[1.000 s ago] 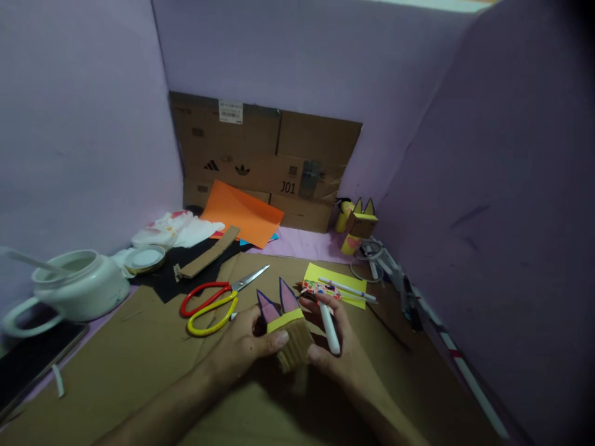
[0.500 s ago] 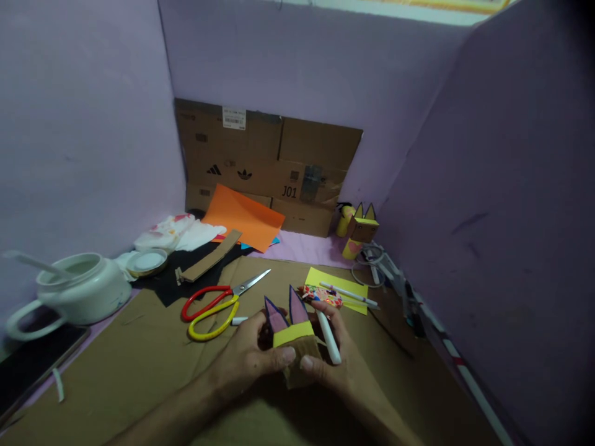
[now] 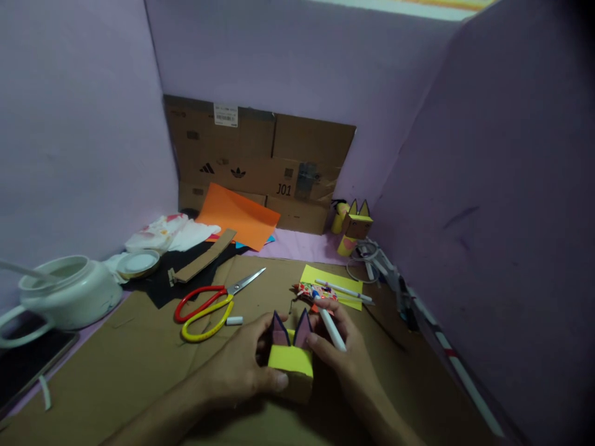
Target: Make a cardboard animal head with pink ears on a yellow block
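My left hand (image 3: 248,362) is closed around the left side of a small cardboard box head (image 3: 290,360) with a yellow paper top and two pointed ears, pink with dark outlines. Its thumb presses on the brown front. In my right hand (image 3: 346,347) rests a white marker (image 3: 331,328), its blue tip pointing up and away. The right thumb is at the right ear (image 3: 304,329), apparently touching it. A white marker cap (image 3: 235,320) lies left of the head, near scissors (image 3: 209,310) with one red and one yellow handle. Fingers behind the head are partly hidden.
A finished-looking eared figure (image 3: 357,226) stands at the back right. Pens (image 3: 344,290) lie on yellow paper (image 3: 309,272). Orange paper (image 3: 237,217), a cardboard strip (image 3: 207,255), a white pot (image 3: 74,294) and a phone (image 3: 37,362) lie to the left.
The head has tilted so its yellow top shows more. My right hand has shifted from gripping its front to beside the right ear, and the marker's blue tip now shows.
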Tool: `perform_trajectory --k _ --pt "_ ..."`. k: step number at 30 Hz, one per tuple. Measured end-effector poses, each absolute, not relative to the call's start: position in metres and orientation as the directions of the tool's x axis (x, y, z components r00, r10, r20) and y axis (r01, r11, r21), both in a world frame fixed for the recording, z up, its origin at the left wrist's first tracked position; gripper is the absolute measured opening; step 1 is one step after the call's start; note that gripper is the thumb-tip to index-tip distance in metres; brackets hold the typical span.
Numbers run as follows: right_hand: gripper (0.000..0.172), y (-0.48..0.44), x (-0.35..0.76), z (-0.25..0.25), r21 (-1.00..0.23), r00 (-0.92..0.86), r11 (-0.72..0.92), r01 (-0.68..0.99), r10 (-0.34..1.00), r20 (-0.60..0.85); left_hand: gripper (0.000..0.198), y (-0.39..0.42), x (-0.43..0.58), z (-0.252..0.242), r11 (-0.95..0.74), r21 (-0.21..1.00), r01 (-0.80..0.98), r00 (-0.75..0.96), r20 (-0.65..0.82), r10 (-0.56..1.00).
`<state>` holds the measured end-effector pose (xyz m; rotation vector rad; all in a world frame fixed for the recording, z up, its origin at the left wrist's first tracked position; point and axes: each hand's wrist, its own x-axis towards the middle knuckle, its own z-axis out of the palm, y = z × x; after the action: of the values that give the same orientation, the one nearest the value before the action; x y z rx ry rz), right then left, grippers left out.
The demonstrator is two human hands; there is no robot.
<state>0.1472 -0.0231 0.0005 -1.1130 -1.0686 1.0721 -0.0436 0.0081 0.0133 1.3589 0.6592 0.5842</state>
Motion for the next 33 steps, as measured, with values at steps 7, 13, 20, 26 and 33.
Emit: perform_trajectory --k 7,13,20,26,33 --pt "0.038 -0.029 0.138 -0.002 -0.989 0.196 0.149 0.012 0.969 0.149 0.074 0.022 -0.093 0.029 -0.205 0.904 0.374 0.503 -0.012 0.864" --pt "0.035 -0.038 0.135 0.002 -0.974 0.250 0.206 0.092 0.942 0.223 0.047 0.035 -0.112 0.016 -0.379 0.358 0.853 0.338 0.174 0.925" --pt "0.034 -0.034 0.144 -0.006 -0.955 0.245 0.290 0.067 0.923 0.298 0.038 0.038 -0.096 0.025 -0.321 0.220 0.921 0.317 0.058 0.947" --pt "0.036 -0.035 0.143 -0.001 -0.954 0.232 0.298 0.039 0.926 0.298 0.031 0.058 -0.097 0.026 -0.241 0.184 0.953 0.248 -0.018 0.969" --pt "0.037 -0.033 0.137 0.007 -0.960 0.258 0.280 0.009 0.927 0.273 0.046 0.069 -0.096 0.017 -0.126 0.406 0.905 0.118 0.043 0.992"
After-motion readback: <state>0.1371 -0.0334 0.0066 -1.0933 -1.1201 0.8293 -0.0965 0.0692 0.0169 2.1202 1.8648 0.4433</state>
